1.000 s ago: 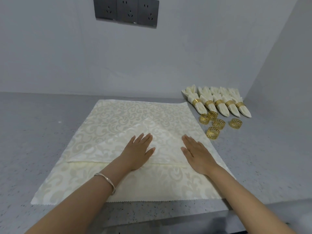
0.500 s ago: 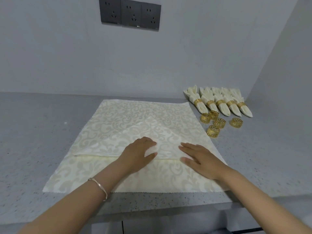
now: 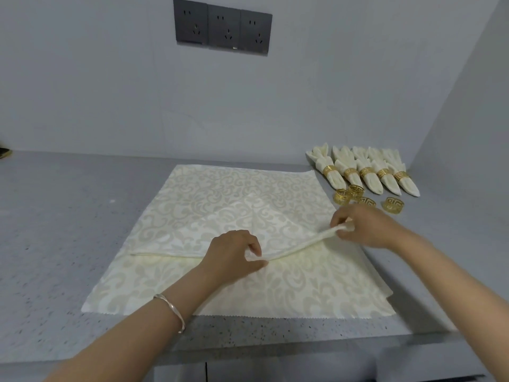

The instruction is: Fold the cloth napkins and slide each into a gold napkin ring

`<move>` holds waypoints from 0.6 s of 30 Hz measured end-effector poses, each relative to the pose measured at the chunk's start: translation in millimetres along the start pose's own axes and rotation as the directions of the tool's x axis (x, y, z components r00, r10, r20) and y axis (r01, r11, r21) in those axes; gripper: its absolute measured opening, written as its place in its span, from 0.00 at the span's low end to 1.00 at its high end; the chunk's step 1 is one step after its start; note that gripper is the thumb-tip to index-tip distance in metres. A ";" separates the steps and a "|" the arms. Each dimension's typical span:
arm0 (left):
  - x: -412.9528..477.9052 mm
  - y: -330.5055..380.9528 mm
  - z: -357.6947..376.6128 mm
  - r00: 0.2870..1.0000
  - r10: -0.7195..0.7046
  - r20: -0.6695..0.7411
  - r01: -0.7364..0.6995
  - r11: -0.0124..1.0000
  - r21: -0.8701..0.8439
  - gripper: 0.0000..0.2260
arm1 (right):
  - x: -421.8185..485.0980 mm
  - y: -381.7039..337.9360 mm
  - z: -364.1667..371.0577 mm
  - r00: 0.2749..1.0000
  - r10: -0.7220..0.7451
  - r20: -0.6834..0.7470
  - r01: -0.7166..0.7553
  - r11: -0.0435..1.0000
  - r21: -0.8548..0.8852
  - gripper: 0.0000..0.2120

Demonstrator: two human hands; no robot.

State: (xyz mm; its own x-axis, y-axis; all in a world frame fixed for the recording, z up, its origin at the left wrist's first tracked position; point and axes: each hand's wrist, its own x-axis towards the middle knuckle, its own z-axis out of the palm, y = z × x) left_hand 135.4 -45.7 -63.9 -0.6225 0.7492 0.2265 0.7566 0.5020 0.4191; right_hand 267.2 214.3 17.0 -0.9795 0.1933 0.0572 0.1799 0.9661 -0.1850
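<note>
While both hands are on the cloth, the folded napkin [image 3: 220, 224] lies as a triangle on top of a stack of flat napkins [image 3: 303, 288], its point toward the back wall and its long folded edge toward the front edge of the counter [image 3: 55, 230]. The stack sits at the middle of the counter, with its near hem just short of the front edge. The left hand [image 3: 234, 255] pinches the folded edge near its middle between thumb and forefinger, and the other fingers are curled in. The right hand [image 3: 366, 227] pinches the right end of that same edge with curled fingers and holds it raised off the stack, so the fold climbs from the left hand up to the right. Left of the left hand the fold lies flat. Five ringed napkins [image 3: 366, 175] lie side by side in the back right corner of the counter, each one through a gold band. Just in front of them stand the loose gold rings [image 3: 394, 205] (four in view, one partly hidden behind the right hand). A thin bracelet [image 3: 173, 310] sits on the left wrist. Three dark wall sockets [image 3: 223, 26] are mounted on the back wall above the counter.
</note>
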 end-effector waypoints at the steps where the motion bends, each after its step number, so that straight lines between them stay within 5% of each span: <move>1: -0.3 0.3 0.8 1.000 -0.010 -0.008 0.010 1.000 -0.004 0.09 | 4.2 2.1 -11.3 1.000 0.020 -0.019 -0.019 0.998 0.059 0.08; 4: 0.9 -0.2 1.9 0.999 -0.044 -0.027 0.043 0.999 -0.031 0.08 | 27.5 -0.1 -30.8 0.994 0.068 -0.085 -0.033 0.932 0.360 0.03; 7: 3.6 0.5 2.6 0.996 -0.087 -0.030 0.085 0.994 -0.064 0.08 | 61.8 -10.4 -23.2 0.979 0.123 -0.161 -0.008 0.818 0.576 0.14; 11: 9.0 0.8 4.1 0.988 -0.138 -0.064 0.129 0.983 -0.127 0.11 | 110.7 -35.9 10.0 0.973 0.203 -0.107 -0.034 0.587 0.809 0.04; 18: 22.8 0.1 4.8 0.982 -0.188 -0.027 0.185 0.978 -0.095 0.12 | 158.3 -58.0 72.8 0.910 0.411 -0.052 -0.142 0.427 0.893 0.13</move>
State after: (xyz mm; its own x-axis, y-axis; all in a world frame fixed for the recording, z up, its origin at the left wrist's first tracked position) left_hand 122.2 -26.5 -62.9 -0.7589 0.6293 0.1675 0.6062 0.5885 0.5350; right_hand 95.1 176.4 -34.6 -0.8126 0.5822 0.0268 0.1350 0.2329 -0.9631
